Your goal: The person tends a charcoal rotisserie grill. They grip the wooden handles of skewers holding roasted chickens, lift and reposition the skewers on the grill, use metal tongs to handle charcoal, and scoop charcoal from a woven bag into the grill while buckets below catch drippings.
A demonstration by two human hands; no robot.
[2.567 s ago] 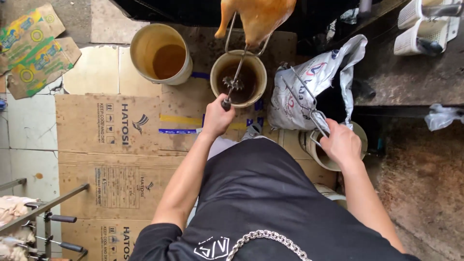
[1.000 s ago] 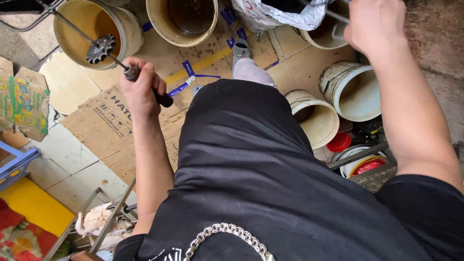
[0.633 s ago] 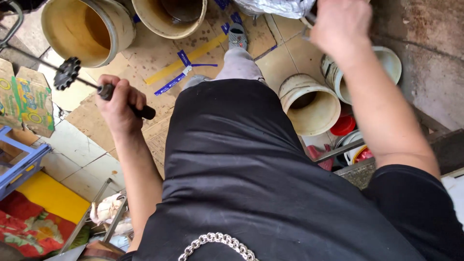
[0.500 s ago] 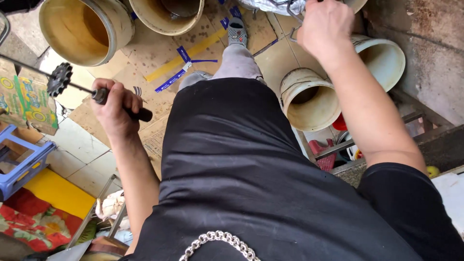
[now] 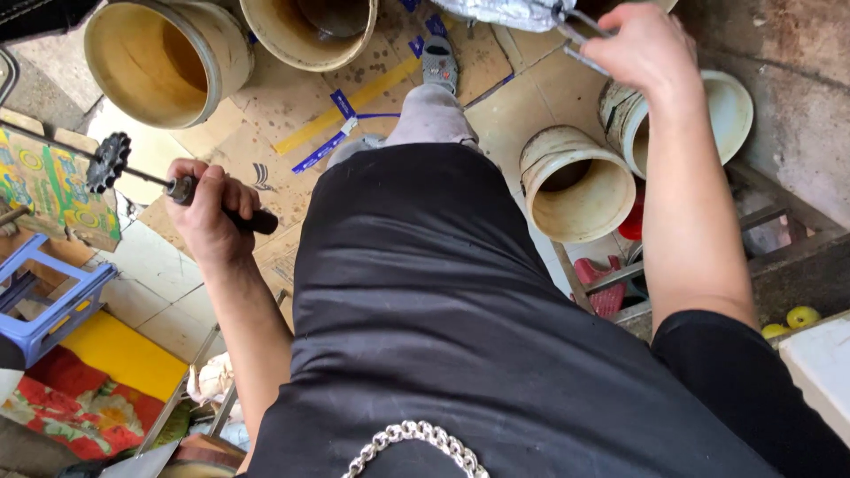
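My left hand point(image 5: 208, 212) clamped on masher point(image 5: 168, 184); right hand point(image 5: 651, 49) gripped tongs point(image 5: 575, 35). Risk: masher head snagging bucket point(image 5: 159, 57) just ahead, dripping on cardboard point(image 5: 266, 142).

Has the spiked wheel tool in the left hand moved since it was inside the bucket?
Yes. The spiked wheel tool, gripped by the left hand, is out of the tan bucket, over the floor beside it.

Buckets, cream-coloured, open-topped: four point(image 5: 159, 62) point(image 5: 305, 31) point(image 5: 575, 186) point(image 5: 682, 115). Mixing tool with toothed black head point(image 5: 111, 162): one. Blue plastic stool point(image 5: 49, 301): one. Small yellow balls point(image 5: 801, 316): two. Hands: two point(image 5: 208, 217) point(image 5: 646, 49).
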